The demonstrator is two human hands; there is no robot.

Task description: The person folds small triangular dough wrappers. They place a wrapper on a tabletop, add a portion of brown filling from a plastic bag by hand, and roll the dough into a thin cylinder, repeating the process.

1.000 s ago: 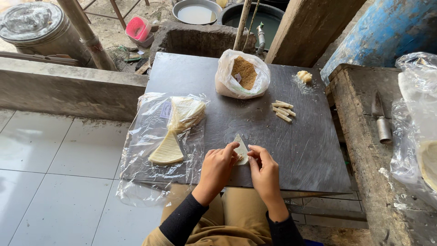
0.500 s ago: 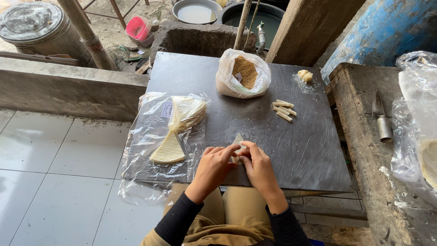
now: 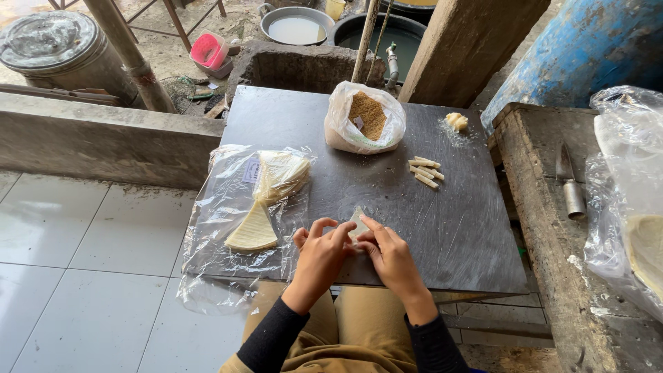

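Observation:
My left hand (image 3: 319,257) and my right hand (image 3: 388,255) meet near the front edge of a dark board covered in clear film (image 3: 442,228). Both pinch a small pale wrapper piece (image 3: 358,222) between the fingertips, folding it against the board. To the left, a stack of cream triangular wrappers (image 3: 254,230) lies on an open plastic bag (image 3: 221,221). Further back stands a plastic bag of brown crumbly filling (image 3: 366,117). Several finished pale rolls (image 3: 425,171) lie to the right of the bag.
A small pale lump (image 3: 456,121) sits at the board's far right corner. A knife (image 3: 569,181) lies on the rough bench at right, beside a large plastic bag (image 3: 628,200). Behind are a metal drum (image 3: 48,45), a pink tub (image 3: 208,51), a basin (image 3: 297,26) and a blue barrel (image 3: 587,48).
My hands drew closer together and closed over the wrapper piece, which was held up more openly a second ago. Nothing else on the board has moved.

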